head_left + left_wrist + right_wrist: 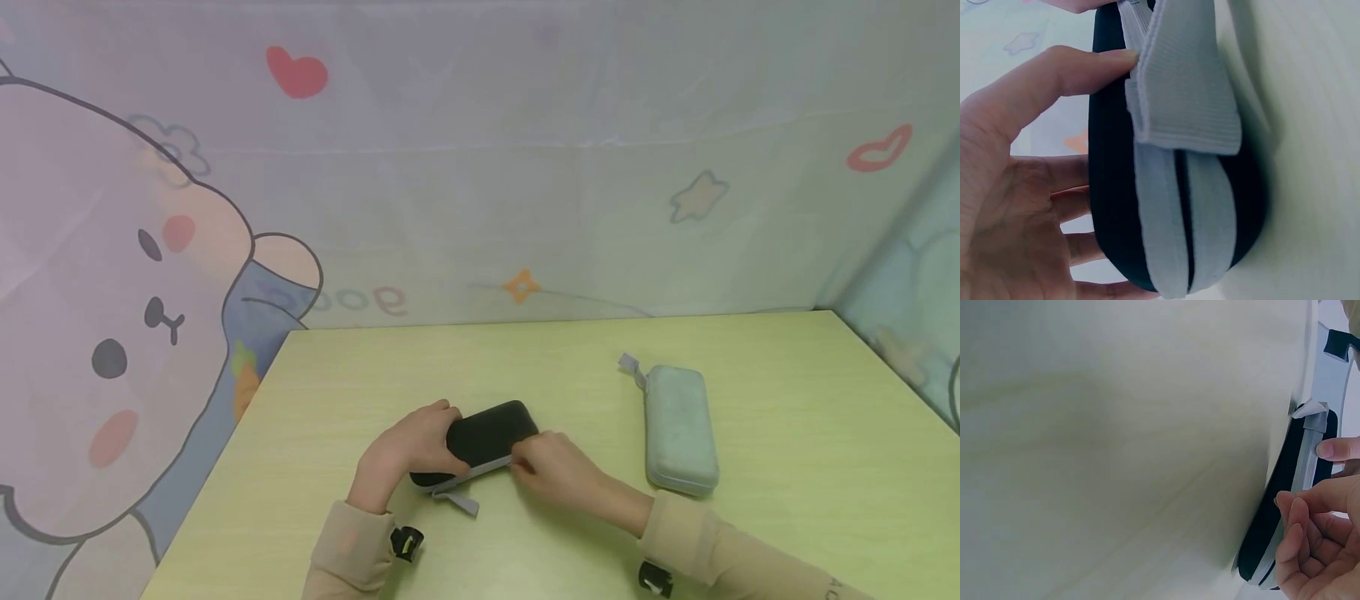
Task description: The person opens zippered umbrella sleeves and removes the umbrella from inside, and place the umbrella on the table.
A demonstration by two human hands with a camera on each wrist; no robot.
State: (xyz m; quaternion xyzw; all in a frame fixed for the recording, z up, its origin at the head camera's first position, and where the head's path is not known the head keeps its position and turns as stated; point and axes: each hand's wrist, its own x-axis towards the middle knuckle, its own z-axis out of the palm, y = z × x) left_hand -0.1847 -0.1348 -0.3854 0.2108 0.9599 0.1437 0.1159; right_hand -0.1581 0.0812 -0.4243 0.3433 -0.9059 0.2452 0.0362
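A black hard case with a grey zipper band lies tilted on the table. My left hand grips its left part, thumb on the near side and fingers over the far side. At the near edge, towards the case's right end, the thumb and forefinger of my right hand pinch together at the zipper; the zipper pull itself is hidden by the fingers. A grey fabric tab sticks out from the left end. Below that tab, a dark slit shows between the zipper tapes in the left wrist view.
To the right on the pale yellow-green table lies a mint-green zippered case, with a grey strap at its far left corner. A printed cloth backdrop rises behind the table's far edge.
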